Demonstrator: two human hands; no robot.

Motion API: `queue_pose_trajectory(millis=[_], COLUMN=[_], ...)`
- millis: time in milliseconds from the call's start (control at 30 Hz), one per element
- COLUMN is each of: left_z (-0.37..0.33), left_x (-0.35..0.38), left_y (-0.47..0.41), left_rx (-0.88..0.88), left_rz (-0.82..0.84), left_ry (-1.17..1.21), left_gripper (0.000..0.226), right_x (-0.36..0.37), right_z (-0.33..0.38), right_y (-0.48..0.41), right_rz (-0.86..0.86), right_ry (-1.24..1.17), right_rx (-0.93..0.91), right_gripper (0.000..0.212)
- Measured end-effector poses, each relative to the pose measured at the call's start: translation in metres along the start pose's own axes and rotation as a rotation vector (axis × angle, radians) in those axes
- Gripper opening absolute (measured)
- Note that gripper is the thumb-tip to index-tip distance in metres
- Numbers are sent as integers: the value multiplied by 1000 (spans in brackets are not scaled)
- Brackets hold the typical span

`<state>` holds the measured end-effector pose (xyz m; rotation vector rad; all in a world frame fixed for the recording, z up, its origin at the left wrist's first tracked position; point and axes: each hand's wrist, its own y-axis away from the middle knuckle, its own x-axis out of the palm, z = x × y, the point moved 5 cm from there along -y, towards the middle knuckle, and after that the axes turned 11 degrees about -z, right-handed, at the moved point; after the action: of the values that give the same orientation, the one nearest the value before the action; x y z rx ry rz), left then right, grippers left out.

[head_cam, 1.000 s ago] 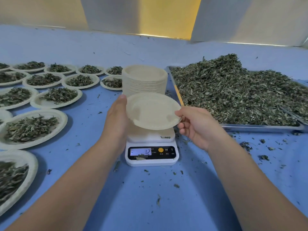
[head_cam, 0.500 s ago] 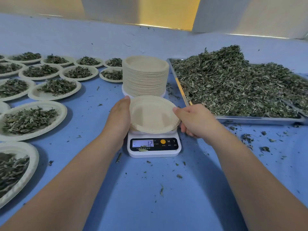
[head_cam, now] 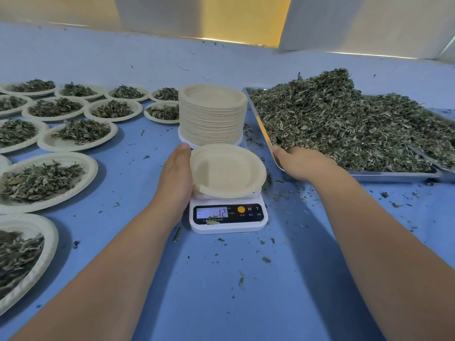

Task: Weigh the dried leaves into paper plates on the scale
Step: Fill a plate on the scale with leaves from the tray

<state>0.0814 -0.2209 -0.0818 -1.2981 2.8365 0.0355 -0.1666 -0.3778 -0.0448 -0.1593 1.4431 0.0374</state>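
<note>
An empty paper plate sits on the small white scale, whose display reads 12. My left hand holds the plate's left rim, thumb on top and fingers hidden under it. My right hand is off the plate, over the near left corner of the metal tray. Its fingertips are buried in the heap of dried leaves, so I cannot see how they lie.
A tall stack of empty paper plates stands just behind the scale. Several plates filled with leaves cover the blue table on the left. Loose leaf bits lie scattered around the scale and in front of the tray.
The plate came down from the air onto the scale. My right hand let go of its right rim and moved right into the leaves on the tray. The left hand stayed at the rim.
</note>
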Motion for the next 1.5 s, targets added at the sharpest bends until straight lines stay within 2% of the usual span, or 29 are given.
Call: queue_pose_trajectory(millis=[67, 133, 233, 400, 533, 633, 800, 967, 1067, 1167, 1233, 1267, 1300, 1400, 1433, 1500], left_z=[0, 1, 3, 7, 8, 5, 7, 7, 7, 7, 7, 7, 7, 7, 6, 7], left_x=[0, 1, 0, -7, -9, -9, -8, -5, -4, -4, -4, -4, -4, -4, -4, -4], left_y=[0, -1, -4, -6, -4, -3, -6, -7, -7, -8, -7, -7, -7, -7, -7, -8], left_rx=[13, 6, -16, -78, -141, -132, -113, -90, -84, -81, -80, -79, -77, -78, -77, -71], left_rz=[8, 11, 14, -14, -44, -49, -48, -36, -32, -27, -27, -26, -26, -22, -21, -28], left_ry=[1, 1, -7, 53, 135, 175, 218, 238, 243, 238, 231, 228, 229, 247, 250, 250], left_gripper=[54, 54, 57, 63, 54, 33, 22, 18, 16, 16, 18, 18, 18, 15, 15, 16], right_x=[2, 2, -1, -11, -5, 3, 18, 6, -8, -25, -35, -34, -29, -3, 2, 5], right_z=[6, 12, 17, 14, 14, 20, 30, 32, 28, 22, 19, 19, 20, 21, 20, 16], right_y=[-5, -6, -8, -20, -45, -64, -77, -69, -57, -50, -43, -39, -36, -27, -24, -19], right_rz=[44, 18, -100, -275, -157, -77, 68, 36, 56, -88, -268, -305, -276, 4, 51, 19], right_ry=[-29, -47, -155, -198, -192, -193, -71, -4, 68, 104, 46, 36, 30, -17, -30, -63], right_rx=[-67, -133, -175, -176, -192, -234, -272, -313, -281, -289, -266, -258, -255, -258, -256, -275], right_gripper=[79, 69, 51, 46, 36, 45, 48, 32, 30, 26, 28, 33, 45, 85, 91, 91])
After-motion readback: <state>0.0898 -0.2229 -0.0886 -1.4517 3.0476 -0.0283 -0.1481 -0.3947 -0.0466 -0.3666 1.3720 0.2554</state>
